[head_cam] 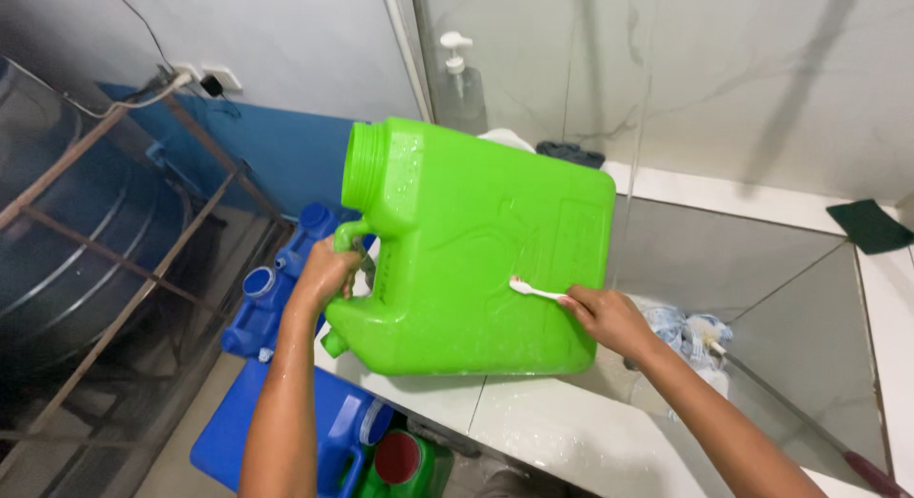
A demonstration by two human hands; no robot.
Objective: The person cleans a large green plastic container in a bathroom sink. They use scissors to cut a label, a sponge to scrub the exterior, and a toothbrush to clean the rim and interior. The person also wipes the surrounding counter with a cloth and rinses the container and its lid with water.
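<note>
My left hand (328, 269) has its fingers clamped on the handle of the green jug (476, 255), standing on the table (562, 431); my right hand (609, 317) pinches a white toothbrush (535, 290), bristles touching the jug's wet side

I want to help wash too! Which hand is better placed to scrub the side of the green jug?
Probably the right hand: it holds the white toothbrush, bristles against the green jug. The left hand grips the jug's handle, steadying it.
</note>
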